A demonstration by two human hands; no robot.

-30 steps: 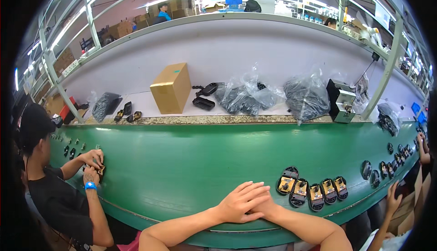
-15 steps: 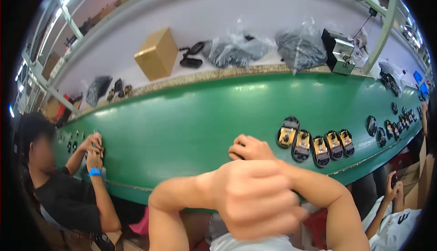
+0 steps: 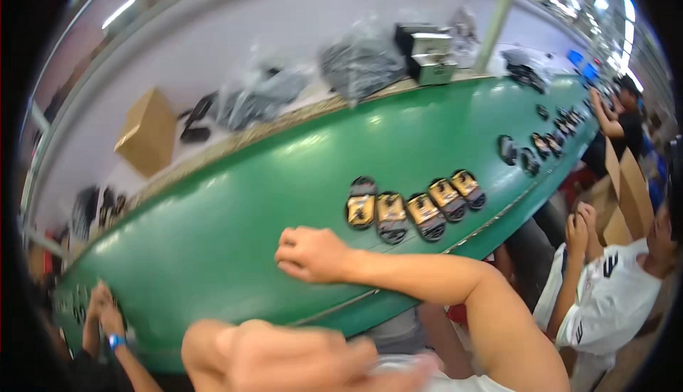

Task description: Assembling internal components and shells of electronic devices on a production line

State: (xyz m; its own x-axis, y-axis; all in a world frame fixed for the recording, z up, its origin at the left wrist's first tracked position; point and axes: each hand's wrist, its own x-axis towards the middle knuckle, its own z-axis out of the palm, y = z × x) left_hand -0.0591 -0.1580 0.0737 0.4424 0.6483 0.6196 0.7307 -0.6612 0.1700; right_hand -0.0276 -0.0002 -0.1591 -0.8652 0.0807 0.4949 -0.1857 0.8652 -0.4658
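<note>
Head view: right hand (image 3: 311, 255)?
— On the green surface (image 3: 245, 203), fingers (image 3: 287, 252) curled together.
— Left hand (image 3: 281, 356)?
— Blurred in the foreground; fingers spread or pressed together, cannot tell.
— Five black shells with yellow boards (image 3: 426, 215)?
— On the surface, near the right hand.

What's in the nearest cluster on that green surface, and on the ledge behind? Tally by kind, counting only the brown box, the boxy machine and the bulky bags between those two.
Black shells with golden boards: 5
Brown box: 1
Bulky bags: 2
Boxy machine: 1
Total: 9
</note>
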